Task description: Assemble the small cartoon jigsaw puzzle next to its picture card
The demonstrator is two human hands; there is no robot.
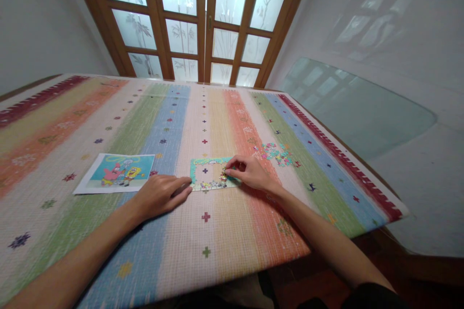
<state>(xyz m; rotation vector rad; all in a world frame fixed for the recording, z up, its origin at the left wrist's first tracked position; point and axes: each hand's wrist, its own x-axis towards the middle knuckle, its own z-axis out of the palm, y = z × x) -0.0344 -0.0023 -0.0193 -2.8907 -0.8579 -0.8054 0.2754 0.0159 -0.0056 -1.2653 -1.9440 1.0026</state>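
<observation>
A partly joined jigsaw puzzle [193, 169] lies on the tablecloth, its border surrounding a gap through which the cloth shows. Resting at the left edge of that border is my left hand [163, 195], fingers stretched and nothing held. My right hand [248, 172] is over the puzzle's right side, thumb and fingertips pinched on a small puzzle piece [225, 171] that is mostly covered by the fingers. Left of the puzzle lies a printed reference picture [121, 172] with a pink starfish and a yellow sponge character.
Loose puzzle pieces [277, 153] are spread in a cluster right of the puzzle. A striped tablecloth [188, 251] covers the table, whose front edge is near me. Wooden glass-paned doors [201, 24] stand behind, and a white wall [398, 48] is on the right.
</observation>
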